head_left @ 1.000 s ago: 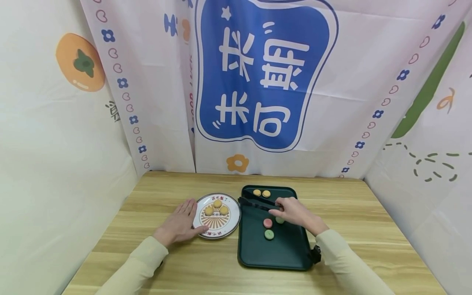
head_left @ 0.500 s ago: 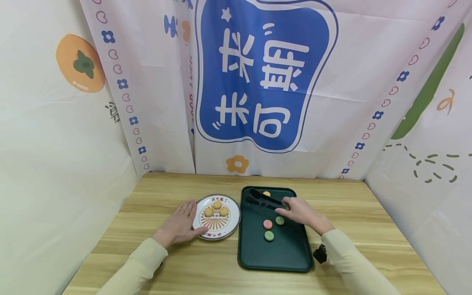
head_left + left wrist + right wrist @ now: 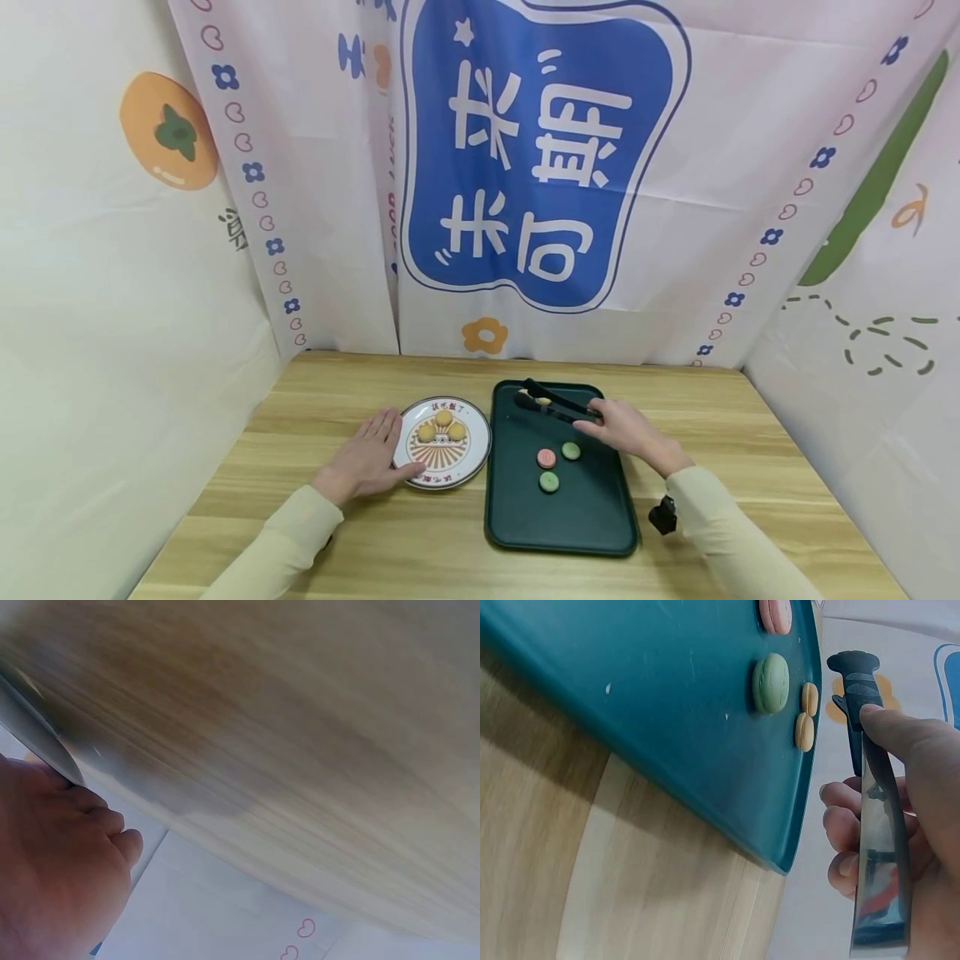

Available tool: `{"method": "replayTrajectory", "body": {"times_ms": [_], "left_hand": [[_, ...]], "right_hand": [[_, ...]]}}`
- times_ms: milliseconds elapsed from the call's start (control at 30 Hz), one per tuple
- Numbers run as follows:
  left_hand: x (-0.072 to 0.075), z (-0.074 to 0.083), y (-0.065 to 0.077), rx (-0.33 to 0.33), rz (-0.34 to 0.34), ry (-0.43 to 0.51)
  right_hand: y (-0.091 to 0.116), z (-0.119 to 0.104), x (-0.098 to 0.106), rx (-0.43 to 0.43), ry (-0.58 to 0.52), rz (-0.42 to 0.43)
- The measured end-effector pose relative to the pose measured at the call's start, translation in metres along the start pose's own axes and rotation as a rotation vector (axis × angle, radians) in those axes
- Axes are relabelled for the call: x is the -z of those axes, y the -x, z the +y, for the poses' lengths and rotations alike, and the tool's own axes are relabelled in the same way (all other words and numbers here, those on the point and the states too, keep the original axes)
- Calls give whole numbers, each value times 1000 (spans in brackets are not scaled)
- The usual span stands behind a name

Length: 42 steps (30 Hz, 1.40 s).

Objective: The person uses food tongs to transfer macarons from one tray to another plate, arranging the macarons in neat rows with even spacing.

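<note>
Tongs [image 3: 882, 832] gripped by R hand [image 3: 628, 432], straight-fingered L hand [image 3: 363, 457] touching plate [image 3: 473, 447].

The right hand [image 3: 628, 432] grips black tongs [image 3: 559, 399] near the far edge of the green tray [image 3: 558, 521]. The left hand [image 3: 363, 458] touches the left edge of a plate [image 3: 476, 456] bearing three yellow macarons [image 3: 444, 418].

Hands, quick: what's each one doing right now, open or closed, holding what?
Left hand: open, resting at the edge of the round white dark-rimmed plate.
Right hand: closed, holding the black-tipped silver metal tongs.
</note>
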<state>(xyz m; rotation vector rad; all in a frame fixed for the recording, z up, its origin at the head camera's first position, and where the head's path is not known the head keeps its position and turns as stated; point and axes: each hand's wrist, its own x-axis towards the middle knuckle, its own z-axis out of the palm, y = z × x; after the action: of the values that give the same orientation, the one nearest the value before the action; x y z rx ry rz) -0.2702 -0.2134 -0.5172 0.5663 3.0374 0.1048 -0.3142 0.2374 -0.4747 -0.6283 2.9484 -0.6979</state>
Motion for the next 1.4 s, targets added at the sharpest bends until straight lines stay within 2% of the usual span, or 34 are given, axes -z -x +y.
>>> {"method": "replayTrajectory", "body": {"times_ms": [233,600,900,1400], "left_hand": [[0,0,0,1,5,-1],[0,1,1,7,-3,-5],[0,1,1,8,-2,-12],[2,2,1,14,-9,-5]], "right_hand": [[2,6,5,9,23,24],[0,12,5,-50,101,50],[-1,13,7,-93,87,36],[-7,17,8,-70,109,-4]]}}
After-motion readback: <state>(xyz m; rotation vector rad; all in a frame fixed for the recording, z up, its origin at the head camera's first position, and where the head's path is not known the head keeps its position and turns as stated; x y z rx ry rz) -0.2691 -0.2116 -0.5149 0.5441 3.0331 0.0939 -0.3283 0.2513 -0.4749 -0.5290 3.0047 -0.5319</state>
